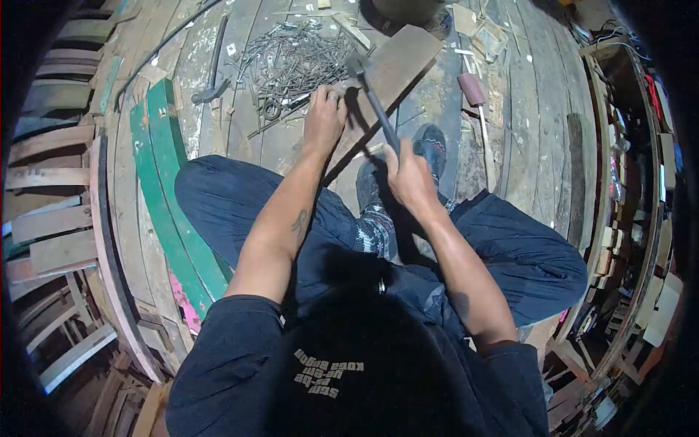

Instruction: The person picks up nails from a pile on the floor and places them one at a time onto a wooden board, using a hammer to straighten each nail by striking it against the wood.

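Observation:
My right hand (413, 178) is closed around the handle of a hammer (380, 113), whose head points up and left over a brown wooden board (408, 62). The board slants from the upper right down toward my feet. My left hand (325, 120) is at the board's left edge with its fingers curled together; whatever they pinch, if anything, is hidden. Just beyond that hand lies a heap of loose nails (298, 62), with a metal ring (271, 110) at its near edge.
A second hammer (213, 73) lies on the plank floor, left of the nails. Green-painted boards (171, 189) lie beside my left knee. A mallet with a reddish head (472, 89) is on the right. Wooden slats (54, 178) line the left side; a cluttered shelf (619, 197) stands right.

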`<state>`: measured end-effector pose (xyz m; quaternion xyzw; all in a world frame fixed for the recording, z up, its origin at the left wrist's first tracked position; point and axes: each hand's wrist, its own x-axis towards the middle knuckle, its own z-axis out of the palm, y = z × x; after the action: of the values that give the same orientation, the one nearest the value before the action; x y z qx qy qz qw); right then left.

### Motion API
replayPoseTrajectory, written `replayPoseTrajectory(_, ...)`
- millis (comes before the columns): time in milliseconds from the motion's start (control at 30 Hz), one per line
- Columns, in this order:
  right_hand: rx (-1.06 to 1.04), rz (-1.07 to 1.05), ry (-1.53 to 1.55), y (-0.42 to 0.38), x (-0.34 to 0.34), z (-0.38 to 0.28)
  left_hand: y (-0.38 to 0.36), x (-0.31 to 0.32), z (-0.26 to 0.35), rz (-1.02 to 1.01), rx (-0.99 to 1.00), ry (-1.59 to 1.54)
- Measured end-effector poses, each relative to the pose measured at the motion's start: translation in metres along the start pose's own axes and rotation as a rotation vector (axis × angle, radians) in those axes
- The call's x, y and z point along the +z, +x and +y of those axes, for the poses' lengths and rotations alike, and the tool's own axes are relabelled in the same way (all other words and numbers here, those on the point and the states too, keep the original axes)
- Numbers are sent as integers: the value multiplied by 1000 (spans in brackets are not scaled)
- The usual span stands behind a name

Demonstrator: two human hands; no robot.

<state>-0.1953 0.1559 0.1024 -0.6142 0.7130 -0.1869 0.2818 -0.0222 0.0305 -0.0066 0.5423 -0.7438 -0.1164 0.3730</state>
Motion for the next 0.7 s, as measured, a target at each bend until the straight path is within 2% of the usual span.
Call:
replayPoseTrajectory(67, 67, -68, -8, -2, 4, 9, 0, 1, 0, -22, -30, 29)
replayPoseTrajectory(200, 58, -24, 46, -7, -7, -1, -3, 3, -6, -49, 17, 60)
replayPoseTrajectory(367, -78, 97, 171, -4, -8, -10, -2, 3, -5, -43, -3, 51)
replayPoseTrajectory(467, -81, 72, 157, -4, -1, -1, -4, 3, -5, -44, -16, 46)
replayPoseTrajectory(600, 80, -61, -8, -2, 9, 12, 1, -2, 1, -51, -49, 2)
replayPoseTrajectory(700, 71, -4, 41, 7, -3, 3, 0, 1, -3, -48, -36, 41)
